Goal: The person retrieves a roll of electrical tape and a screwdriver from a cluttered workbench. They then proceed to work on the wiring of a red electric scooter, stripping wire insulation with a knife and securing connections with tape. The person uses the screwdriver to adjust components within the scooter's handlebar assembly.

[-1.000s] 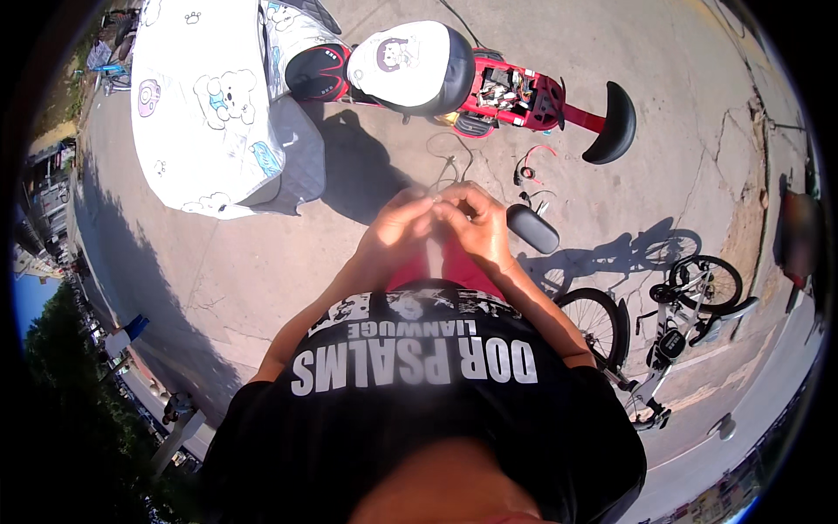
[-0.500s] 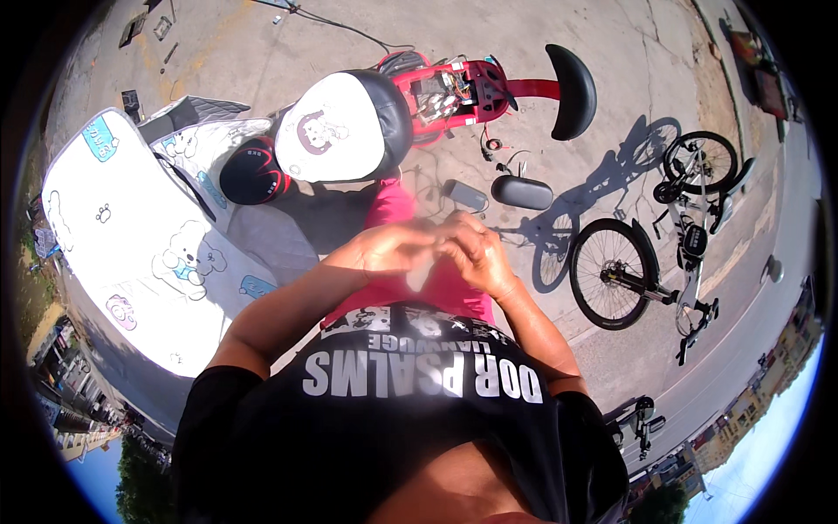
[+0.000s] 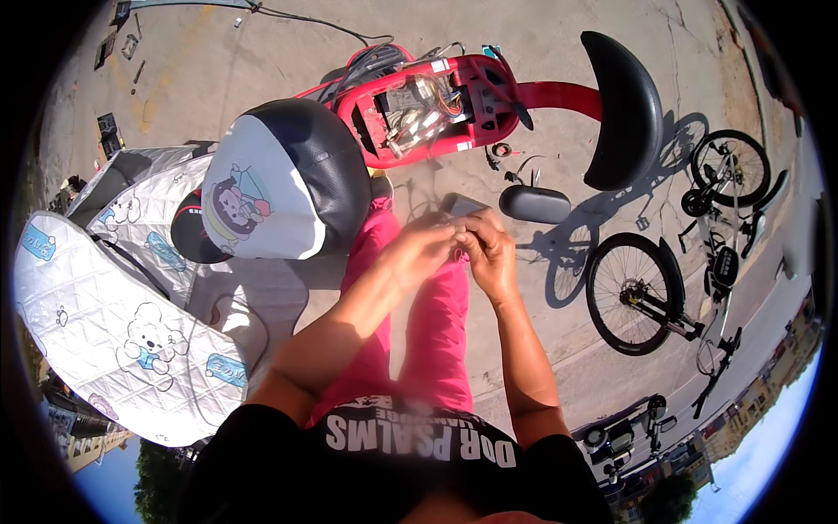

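In front of my pink trousers [image 3: 428, 336] my two hands meet at the fingertips. My left hand [image 3: 426, 247], slightly smeared by motion, has its fingers pressed together against the other hand. My right hand [image 3: 491, 251] is closed in a pinch, its fingers curled in. Whatever small thing they hold between them is hidden. Beyond them stands a red scooter body [image 3: 454, 105] with its compartment uncovered and a bundle of wires and connectors [image 3: 419, 113] exposed. Its black seat [image 3: 336, 166] carries a white cartoon-printed cover [image 3: 253, 188].
A quilted white cover [image 3: 175, 306] spreads at the left, near a black-and-red rounded case [image 3: 192, 231]. Beyond my right hand a black oblong pad [image 3: 534, 204] lies on the concrete. A black curved fender [image 3: 624, 109] juts out at the far right. A white bicycle [image 3: 635, 293] stands at the right.
My view has shifted, and the scooter appears larger and nearer. My hands stay together at the fingertips, with both forearms reaching farther out from my body.
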### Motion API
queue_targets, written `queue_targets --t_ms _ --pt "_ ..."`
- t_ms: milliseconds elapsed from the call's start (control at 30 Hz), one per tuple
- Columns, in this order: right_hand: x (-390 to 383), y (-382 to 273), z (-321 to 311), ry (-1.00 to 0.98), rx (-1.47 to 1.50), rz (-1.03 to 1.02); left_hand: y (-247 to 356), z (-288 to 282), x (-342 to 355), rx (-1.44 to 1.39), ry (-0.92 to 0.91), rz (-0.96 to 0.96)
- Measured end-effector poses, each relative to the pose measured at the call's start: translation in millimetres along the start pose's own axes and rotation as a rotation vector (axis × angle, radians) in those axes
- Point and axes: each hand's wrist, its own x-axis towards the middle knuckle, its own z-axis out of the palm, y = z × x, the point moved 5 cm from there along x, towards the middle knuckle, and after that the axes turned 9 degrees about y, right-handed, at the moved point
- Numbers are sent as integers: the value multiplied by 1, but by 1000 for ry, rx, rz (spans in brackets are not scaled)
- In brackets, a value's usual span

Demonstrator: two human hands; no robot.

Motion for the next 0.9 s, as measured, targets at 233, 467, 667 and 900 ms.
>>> queue_targets --t_ms 233,467,667,900 --pt "40 69 20 -52 169 144 10 -37 68 34 62 79" --pt "45 105 37 -76 383 381 17 -55 87 34 159 102" --pt "40 106 40 -29 427 421 17 -58 89 39 103 -21" --pt "31 112 46 16 611 413 20 -51 97 23 -1 -67"
